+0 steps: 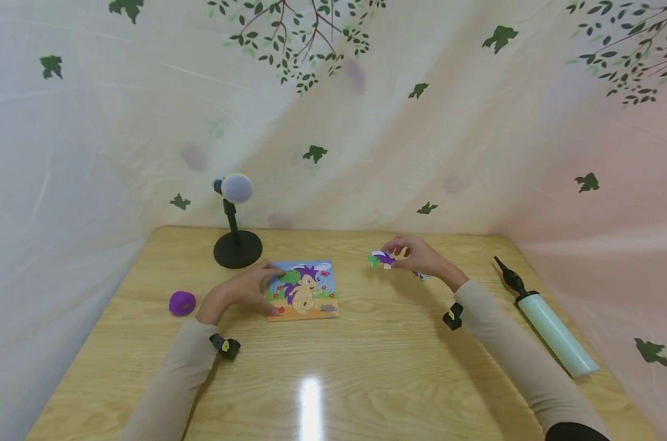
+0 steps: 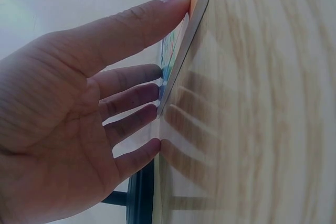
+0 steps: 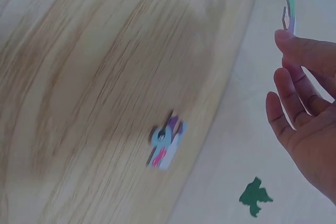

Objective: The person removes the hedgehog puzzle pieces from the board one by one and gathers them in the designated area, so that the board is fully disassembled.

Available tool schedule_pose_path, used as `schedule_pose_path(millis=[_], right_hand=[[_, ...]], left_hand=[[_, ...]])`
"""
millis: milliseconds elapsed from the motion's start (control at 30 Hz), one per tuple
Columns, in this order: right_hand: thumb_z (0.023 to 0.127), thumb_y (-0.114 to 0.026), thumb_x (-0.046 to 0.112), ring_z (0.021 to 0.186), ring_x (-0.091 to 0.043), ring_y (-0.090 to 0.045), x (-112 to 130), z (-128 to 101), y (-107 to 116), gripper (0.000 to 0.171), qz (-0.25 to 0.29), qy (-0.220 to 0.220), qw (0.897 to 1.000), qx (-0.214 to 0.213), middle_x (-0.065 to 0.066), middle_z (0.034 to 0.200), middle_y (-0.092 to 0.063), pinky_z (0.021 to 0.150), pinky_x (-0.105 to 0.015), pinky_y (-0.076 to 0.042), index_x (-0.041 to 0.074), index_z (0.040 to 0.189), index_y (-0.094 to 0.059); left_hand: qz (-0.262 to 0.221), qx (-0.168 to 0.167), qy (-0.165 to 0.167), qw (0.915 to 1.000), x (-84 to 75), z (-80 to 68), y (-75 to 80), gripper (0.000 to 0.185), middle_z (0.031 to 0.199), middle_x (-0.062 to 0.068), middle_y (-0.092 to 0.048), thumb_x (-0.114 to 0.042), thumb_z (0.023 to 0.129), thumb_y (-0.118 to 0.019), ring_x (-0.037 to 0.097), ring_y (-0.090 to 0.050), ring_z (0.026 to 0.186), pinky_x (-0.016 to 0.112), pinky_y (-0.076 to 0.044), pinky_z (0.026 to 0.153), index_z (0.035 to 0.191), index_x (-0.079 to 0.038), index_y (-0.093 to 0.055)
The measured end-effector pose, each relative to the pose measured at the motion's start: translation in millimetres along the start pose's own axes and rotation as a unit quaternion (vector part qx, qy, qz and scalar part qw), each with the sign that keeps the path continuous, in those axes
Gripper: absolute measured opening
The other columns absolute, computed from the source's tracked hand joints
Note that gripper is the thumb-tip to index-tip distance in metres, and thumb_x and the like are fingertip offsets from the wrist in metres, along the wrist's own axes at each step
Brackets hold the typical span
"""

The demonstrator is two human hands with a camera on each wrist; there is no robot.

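A square jigsaw board [image 1: 305, 297] with a cartoon purple-haired animal lies on the table, left of the middle. My left hand [image 1: 248, 286] rests at its left side, thumb on the lower left corner and fingertips touching farther up. In the left wrist view, the fingers of that hand [image 2: 68, 114] look fairly straight against the thin board [image 2: 199, 3]. To the right, above the table, my right hand [image 1: 418, 256] pinches a purple, green and white puzzle piece [image 1: 381, 260] between thumb and fingers. A second puzzle piece [image 3: 167, 142] lies on the table below that hand.
A round-headed lamp [image 1: 237, 245] on a black base stands behind the board. A purple ring-like object [image 1: 182, 303] sits to the left of my left hand. At the right edge lies a pale green hand pump [image 1: 556, 331] with a black nozzle. A leaf-patterned curtain [image 1: 366, 153] hangs behind.
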State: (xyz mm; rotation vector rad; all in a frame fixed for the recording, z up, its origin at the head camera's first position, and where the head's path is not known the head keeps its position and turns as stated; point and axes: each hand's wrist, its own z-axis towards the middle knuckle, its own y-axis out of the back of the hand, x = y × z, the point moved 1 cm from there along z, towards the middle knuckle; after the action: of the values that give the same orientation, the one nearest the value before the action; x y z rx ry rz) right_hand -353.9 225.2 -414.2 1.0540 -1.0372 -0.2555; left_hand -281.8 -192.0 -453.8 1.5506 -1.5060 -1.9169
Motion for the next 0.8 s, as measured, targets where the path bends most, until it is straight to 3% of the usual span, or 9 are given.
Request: schedule_pose_path(millis=[200,400,567,800], right_hand=[[0.089,-0.073,-0.002,0.102,-0.034,-0.061,-13.9,-6.9,8.3,0.034,0.007,-0.011,1.0,0.021,-0.018,0.112,-0.067,0.081,-0.038,-0.052,-0.002,0.122,-0.069],[0.088,-0.072,-0.004,0.102,-0.04,-0.063,-24.0,-9.9,8.3,0.034,0.009,-0.01,0.999,0.033,-0.02,0.11,-0.067,0.08,-0.041,-0.058,-0.005,0.122,-0.069],[0.086,-0.07,-0.007,0.094,-0.031,-0.065,-33.6,-11.4,5.2,0.032,0.018,0.014,0.999,0.031,-0.017,0.105,-0.067,0.075,-0.036,-0.059,-0.006,0.119,-0.07],[0.088,-0.071,-0.005,0.1,-0.034,-0.065,-44.5,-7.9,-3.1,0.031,0.008,-0.038,0.998,0.045,-0.02,0.112,-0.068,0.082,-0.043,-0.058,-0.003,0.12,-0.07]], left_hand=[[-0.002,0.001,0.002,1.0,0.7,0.0,-0.4,0.09,0.138,0.02,-0.046,-0.031,0.076,-0.09,0.038,-0.046,0.132,0.058,-0.037,0.117,0.15,-0.002,-0.048],[-0.003,0.002,0.007,1.0,1.1,0.0,-1.1,0.09,0.139,0.019,-0.046,-0.031,0.076,-0.09,0.038,-0.046,0.132,0.057,-0.037,0.118,0.15,-0.003,-0.048],[-0.003,0.0,-0.001,1.0,1.9,0.4,-1.5,0.09,0.139,0.02,-0.046,-0.031,0.076,-0.09,0.039,-0.046,0.132,0.058,-0.037,0.118,0.149,-0.001,-0.048],[-0.004,-0.002,-0.002,1.0,1.9,-0.5,-0.8,0.089,0.139,0.02,-0.046,-0.031,0.076,-0.09,0.039,-0.046,0.133,0.057,-0.037,0.118,0.149,-0.001,-0.048]])
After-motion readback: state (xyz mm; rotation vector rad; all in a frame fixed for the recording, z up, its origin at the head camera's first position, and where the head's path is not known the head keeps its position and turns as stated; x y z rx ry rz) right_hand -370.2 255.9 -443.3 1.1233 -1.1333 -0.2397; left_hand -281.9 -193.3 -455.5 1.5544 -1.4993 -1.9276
